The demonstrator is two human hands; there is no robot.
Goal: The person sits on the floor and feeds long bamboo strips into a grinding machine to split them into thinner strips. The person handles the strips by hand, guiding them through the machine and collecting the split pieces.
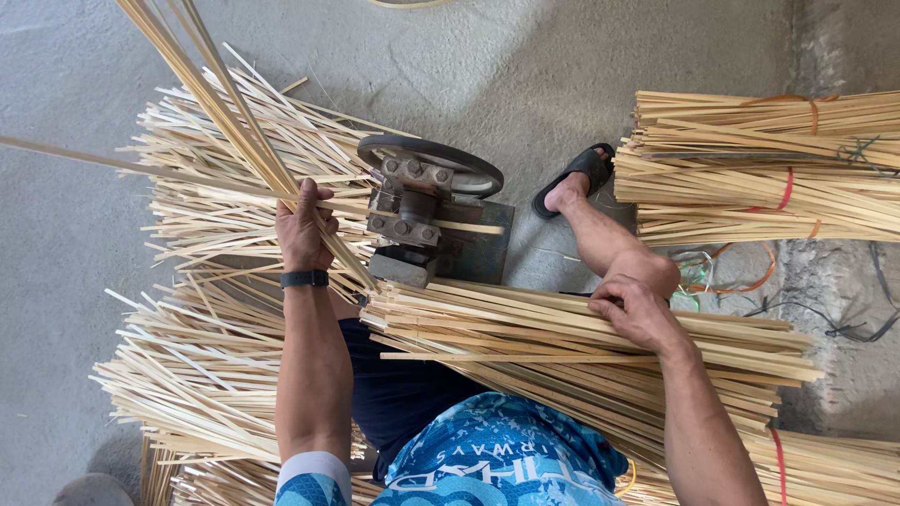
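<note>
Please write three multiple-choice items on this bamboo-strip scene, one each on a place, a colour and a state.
1. Where does the right hand rest?
A. on the strip bundle across the lap
B. on the metal wheel
C. on the floor

2. What colour is the band on the left wrist?
A. red
B. black
C. white

3. What is the left hand doing?
A. lying open
B. pointing
C. gripping long strips

Answers: 1 A, its fingers lie on the bundle. 2 B, the wristband is black. 3 C, its fingers close around the strips.
</note>
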